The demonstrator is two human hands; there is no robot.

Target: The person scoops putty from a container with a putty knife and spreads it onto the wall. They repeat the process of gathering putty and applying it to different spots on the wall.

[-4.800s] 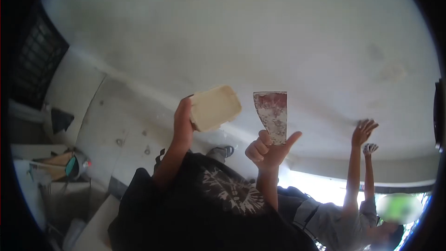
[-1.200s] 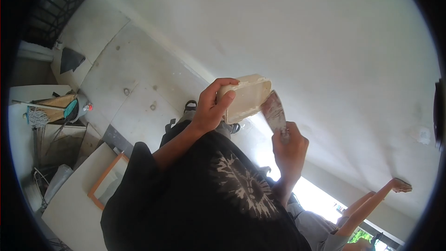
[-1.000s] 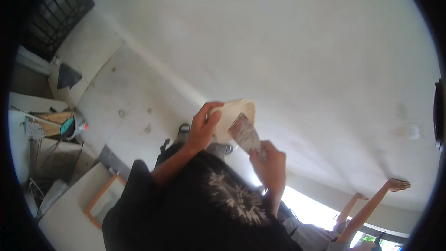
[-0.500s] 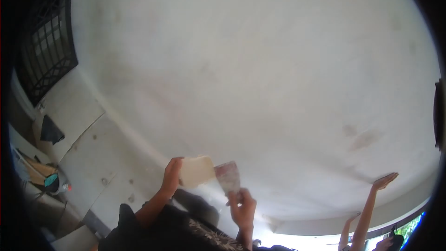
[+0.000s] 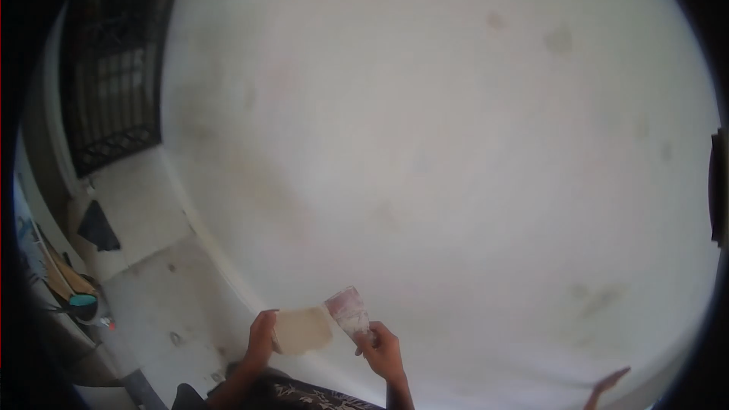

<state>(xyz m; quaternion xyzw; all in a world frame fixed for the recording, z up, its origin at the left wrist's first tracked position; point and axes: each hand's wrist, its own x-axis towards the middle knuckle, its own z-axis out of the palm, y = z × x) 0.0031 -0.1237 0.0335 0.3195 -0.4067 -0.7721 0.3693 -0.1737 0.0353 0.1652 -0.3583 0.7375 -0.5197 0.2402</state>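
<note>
My left hand point(image 5: 261, 339) grips the left edge of a flat beige rectangular piece point(image 5: 305, 330) with rounded corners; I cannot make out its exact kind. In my right hand point(image 5: 383, 351) is a putty knife point(image 5: 348, 311), its broad blade pointing up and to the left and smeared with whitish and reddish residue. The blade is close to the upper right corner of the beige piece. Both hands are low in the view, in front of a pale wall point(image 5: 425, 182), and do not appear to touch it.
Another person's hand point(image 5: 610, 380) is raised by the wall at lower right. A dark metal gate point(image 5: 121, 99) stands at upper left. On the floor point(image 5: 163, 304) lies a dark cloth-like piece point(image 5: 99, 226), and a bucket with a teal inside point(image 5: 82, 304) sits at far left.
The view has shifted up and left, so my hands and the other person appear lower. The putty knife remains beside the beige piece, its blade now near the upper corner.
</note>
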